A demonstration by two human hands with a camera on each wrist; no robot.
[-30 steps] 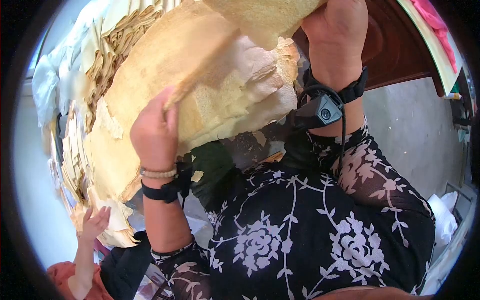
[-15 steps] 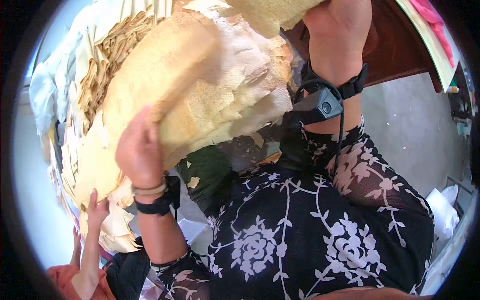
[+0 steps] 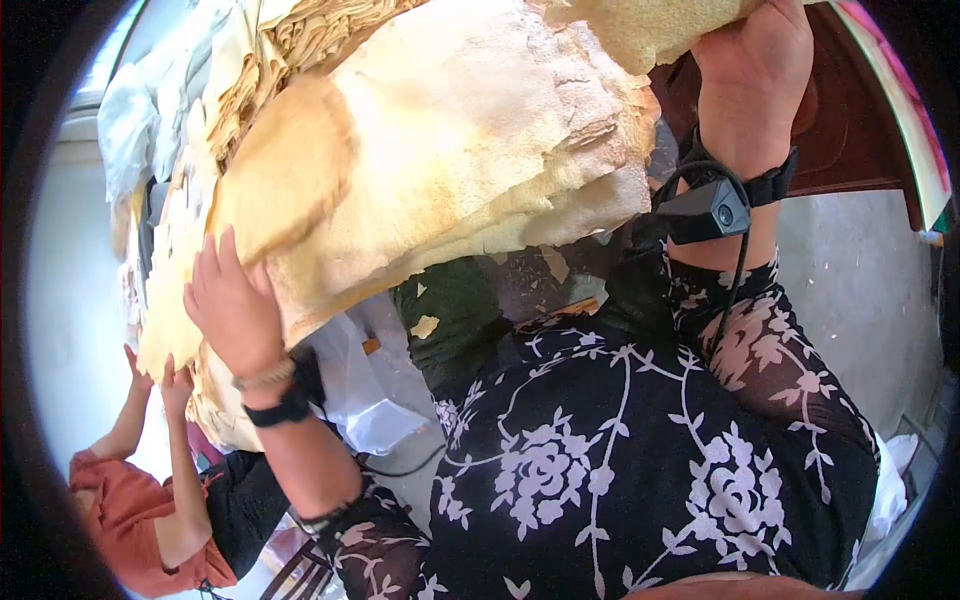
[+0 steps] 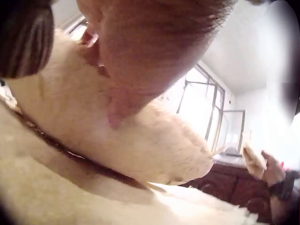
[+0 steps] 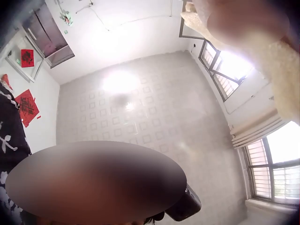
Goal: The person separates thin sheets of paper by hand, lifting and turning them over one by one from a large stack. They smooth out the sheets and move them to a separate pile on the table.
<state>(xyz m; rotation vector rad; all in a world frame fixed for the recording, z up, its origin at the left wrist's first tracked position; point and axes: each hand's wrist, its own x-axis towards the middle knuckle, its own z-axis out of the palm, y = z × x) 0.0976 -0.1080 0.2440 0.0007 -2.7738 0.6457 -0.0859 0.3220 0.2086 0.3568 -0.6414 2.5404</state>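
Note:
A stack of pale yellow, rough, brittle-looking sheets (image 3: pixel 470 130) lies before me, its edges ragged and layered. On its left part a tan sheet (image 3: pixel 290 165) is folded over and blurred. My left hand (image 3: pixel 240 315) lies against this sheet with its fingers straight. In the left wrist view the thumb (image 4: pixel 119 110) touches the sheet's surface. My right hand (image 3: pixel 760 60), up at the top right, grips another yellow sheet (image 3: pixel 650 30) by its end. In the right wrist view that sheet (image 5: pixel 288 70) hangs beside the blurred hand (image 5: pixel 248 21).
At the lower left another person (image 3: pixel 140 510) in a rust-coloured top has both hands at the stack's left edge. Folded, wrinkled sheets (image 3: pixel 330 30) are piled behind. Dark wooden furniture (image 3: pixel 855 130) stands at the right. Flakes (image 3: pixel 425 327) lie on dark cloth below the stack.
My left hand has moved left and its grip on the tan sheet has loosened, fingers now straight. That sheet has swung left, baring the pale stack. The other person's hands have reached the stack's edge.

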